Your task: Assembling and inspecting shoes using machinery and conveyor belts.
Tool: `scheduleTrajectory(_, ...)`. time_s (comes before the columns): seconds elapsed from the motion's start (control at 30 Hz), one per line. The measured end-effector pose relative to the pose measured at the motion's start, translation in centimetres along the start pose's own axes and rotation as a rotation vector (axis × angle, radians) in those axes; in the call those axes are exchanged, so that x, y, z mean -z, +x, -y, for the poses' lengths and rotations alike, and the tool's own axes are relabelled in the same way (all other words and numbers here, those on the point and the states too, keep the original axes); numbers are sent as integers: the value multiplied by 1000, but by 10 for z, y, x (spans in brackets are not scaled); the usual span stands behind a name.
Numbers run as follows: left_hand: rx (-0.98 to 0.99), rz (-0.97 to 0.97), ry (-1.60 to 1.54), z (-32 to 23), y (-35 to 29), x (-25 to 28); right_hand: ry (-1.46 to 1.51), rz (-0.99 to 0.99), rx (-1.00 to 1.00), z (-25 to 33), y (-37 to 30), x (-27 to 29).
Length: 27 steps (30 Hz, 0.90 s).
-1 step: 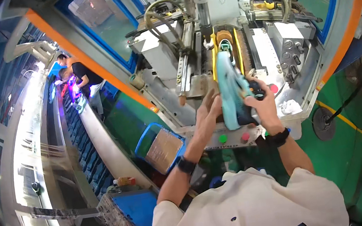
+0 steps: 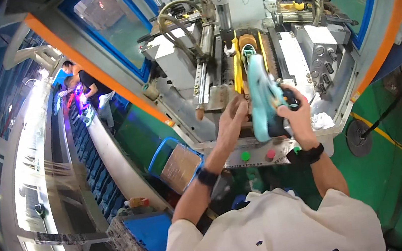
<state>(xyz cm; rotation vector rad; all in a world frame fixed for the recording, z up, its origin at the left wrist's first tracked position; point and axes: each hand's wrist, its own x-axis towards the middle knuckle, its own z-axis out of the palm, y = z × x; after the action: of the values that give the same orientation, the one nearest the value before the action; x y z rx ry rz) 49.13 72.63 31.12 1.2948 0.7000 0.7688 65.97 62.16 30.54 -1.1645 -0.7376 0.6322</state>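
Note:
My right hand [image 2: 299,115] is closed around the dark upper of a teal-soled shoe [image 2: 259,100], which is turned on its side and smeared by motion. On the shoe's left, my left hand [image 2: 232,123] is raised with fingers apart and grips nothing; whether a fingertip touches the sole I cannot tell. Behind the held shoe, a second shoe [image 2: 248,53] sits toe-away in the press, between two yellow side pads [image 2: 237,65]. The held shoe partly covers it.
A green button [image 2: 245,156] and a red button [image 2: 270,154] are on the machine's front edge. A crumpled white cloth [image 2: 322,120] lies at right. At left stand a blue-framed cart [image 2: 179,169] and a conveyor [image 2: 119,161], with two people [image 2: 88,87] farther back.
The held shoe and my right hand have shifted slightly to the right. My left hand stays close by with its fingers apart.

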Motion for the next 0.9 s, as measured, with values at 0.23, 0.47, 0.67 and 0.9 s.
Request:
scheduleTrajectory(0.23, -3, -248, 533, 101, 234, -10, -106, -407, -6, 20, 27, 74)
scheduleTrajectory(0.47, 185, -271, 828, 149, 345, -54, -292, -677, -35, 19, 31, 106)
scheduleTrajectory(0.67, 191, -368, 738, 135, 344, -27, -542, -553, 89, 1, 115, 133)
scheduleTrajectory(0.9, 431, 147, -425, 59, 190, 28, -942, -72, -142, -41, 308, 82)
